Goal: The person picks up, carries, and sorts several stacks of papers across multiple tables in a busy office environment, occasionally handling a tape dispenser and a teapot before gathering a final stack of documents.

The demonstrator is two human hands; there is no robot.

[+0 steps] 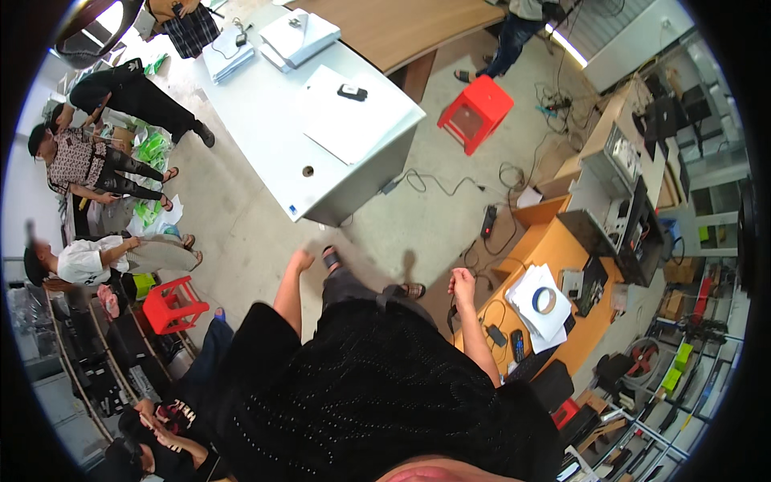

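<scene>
I stand upright with both arms hanging at my sides. My left hand is loosely curled in the air above the floor, short of the white-topped desk, with nothing visible in it. On the other side my right hand has its fingers bent in, also with nothing visible in it. It is nearest to the wooden desk, apart from it. On that desk lie a stack of papers with a roll of tape on top, a black remote control and a black adapter.
Cables and a power strip lie on the floor ahead to the right. A red stool stands beyond, another red stool at left. Several people are along the left side. An opened computer case sits on the wooden desk.
</scene>
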